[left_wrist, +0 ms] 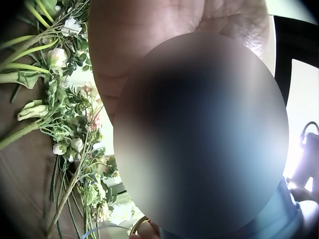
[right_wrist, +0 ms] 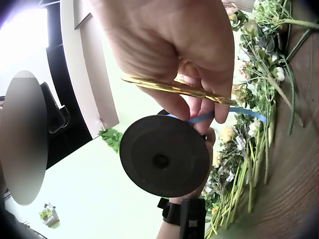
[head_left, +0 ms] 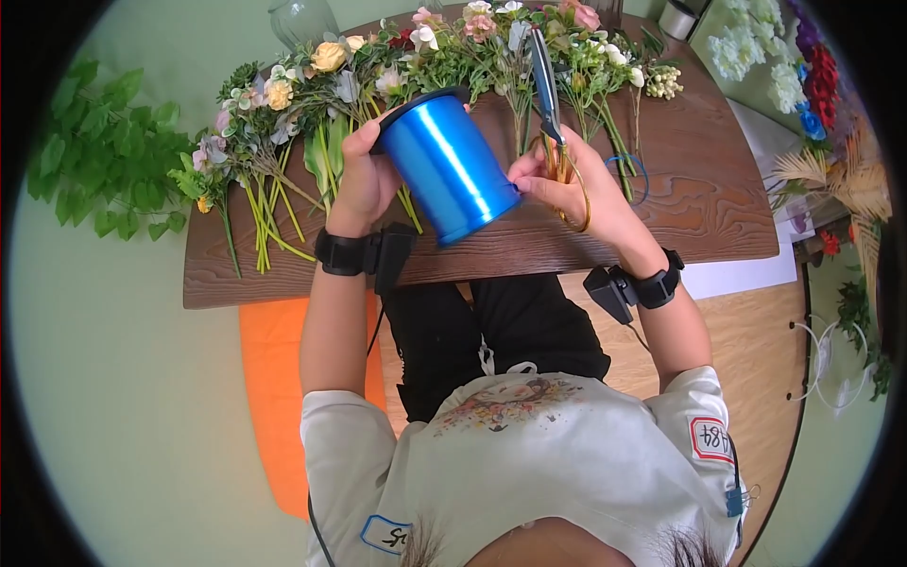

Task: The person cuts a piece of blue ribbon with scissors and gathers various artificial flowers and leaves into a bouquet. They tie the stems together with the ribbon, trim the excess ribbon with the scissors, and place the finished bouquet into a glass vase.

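A large spool of shiny blue ribbon (head_left: 449,170) is tilted above the table's front edge. My left hand (head_left: 364,184) grips it by its black end, the thumb beside the rim. With thumb and fingertips, my right hand (head_left: 600,194) pinches the loose ribbon (right_wrist: 202,118) close to the spool's lower right side. The same hand carries scissors (head_left: 545,85) with gold handles, blades pointing away from the body. In the right wrist view, a gold handle (right_wrist: 174,87) crosses the palm above the spool's black end disc (right_wrist: 167,169). A free ribbon tail (head_left: 643,180) curls right of the hand.
Artificial flowers (head_left: 444,57) with green stems lie in a band across the brown wooden table (head_left: 709,217). A glass vase (head_left: 302,19) stands behind at the left. Leafy greenery (head_left: 104,151) hangs left, and more flowers (head_left: 784,85) stand at the right.
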`<state>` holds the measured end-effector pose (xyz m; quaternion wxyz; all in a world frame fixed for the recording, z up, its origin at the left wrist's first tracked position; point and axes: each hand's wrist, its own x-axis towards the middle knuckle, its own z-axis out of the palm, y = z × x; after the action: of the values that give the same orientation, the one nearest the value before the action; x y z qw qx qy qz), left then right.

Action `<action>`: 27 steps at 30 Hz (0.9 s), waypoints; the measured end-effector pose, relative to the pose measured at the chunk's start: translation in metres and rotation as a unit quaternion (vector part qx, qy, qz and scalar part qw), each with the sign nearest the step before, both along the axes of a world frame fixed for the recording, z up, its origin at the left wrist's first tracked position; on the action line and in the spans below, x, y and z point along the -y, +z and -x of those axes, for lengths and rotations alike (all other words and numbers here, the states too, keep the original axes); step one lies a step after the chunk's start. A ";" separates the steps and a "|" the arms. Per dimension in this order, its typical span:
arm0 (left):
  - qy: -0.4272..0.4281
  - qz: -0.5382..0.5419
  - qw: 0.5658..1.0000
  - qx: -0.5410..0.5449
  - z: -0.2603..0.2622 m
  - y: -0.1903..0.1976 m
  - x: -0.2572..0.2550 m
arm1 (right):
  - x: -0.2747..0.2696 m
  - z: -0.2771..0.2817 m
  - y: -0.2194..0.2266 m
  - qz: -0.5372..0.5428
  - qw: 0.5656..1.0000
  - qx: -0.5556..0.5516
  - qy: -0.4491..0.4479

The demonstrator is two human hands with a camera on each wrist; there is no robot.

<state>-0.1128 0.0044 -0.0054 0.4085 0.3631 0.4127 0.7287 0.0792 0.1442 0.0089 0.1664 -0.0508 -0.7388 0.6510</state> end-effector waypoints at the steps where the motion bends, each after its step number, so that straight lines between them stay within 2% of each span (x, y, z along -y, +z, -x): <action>1: 0.000 0.000 1.000 -0.001 0.001 -0.001 0.001 | -0.001 0.000 0.000 0.000 1.000 -0.001 0.000; 4: -0.008 -0.003 1.000 0.002 0.001 -0.001 0.001 | -0.003 0.000 -0.001 0.025 0.999 -0.014 0.019; 6: 0.053 0.045 0.997 -0.019 -0.001 0.002 0.001 | -0.003 0.000 0.000 0.019 0.999 -0.020 0.037; 10: 0.031 0.032 0.999 -0.021 -0.008 0.014 0.000 | -0.001 -0.002 0.003 0.054 0.997 -0.018 0.044; 13: 0.036 0.037 0.998 -0.020 -0.008 0.014 -0.001 | -0.002 0.000 0.001 0.032 0.999 -0.024 0.034; 18: 0.043 0.020 0.999 -0.024 0.006 -0.006 0.002 | -0.009 0.008 -0.010 0.074 0.994 -0.078 -0.034; 19: 0.017 0.021 0.997 -0.075 0.000 0.006 0.005 | -0.010 0.008 -0.010 0.073 0.994 -0.079 -0.033; 20: 0.018 0.020 0.997 -0.075 -0.004 0.012 0.005 | -0.011 0.008 -0.010 0.067 0.993 -0.082 -0.057; 22: 0.014 0.042 0.978 -0.203 -0.007 0.017 0.003 | -0.013 0.008 -0.009 0.059 0.991 -0.086 -0.081; 24: 0.015 0.028 0.974 -0.223 -0.005 0.018 0.002 | -0.013 0.007 -0.006 0.056 0.985 -0.116 -0.117; 26: 0.090 0.103 0.931 -0.338 -0.010 0.023 0.003 | -0.015 0.004 -0.004 0.050 0.983 -0.119 -0.133; 27: 0.110 0.100 0.929 -0.339 -0.011 0.020 0.003 | -0.016 0.003 -0.003 0.044 0.980 -0.122 -0.149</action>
<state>-0.1018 0.0017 0.0150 0.1959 0.4979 0.6346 0.5576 0.0762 0.1603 0.0054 0.3481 -0.0881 -0.6675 0.6523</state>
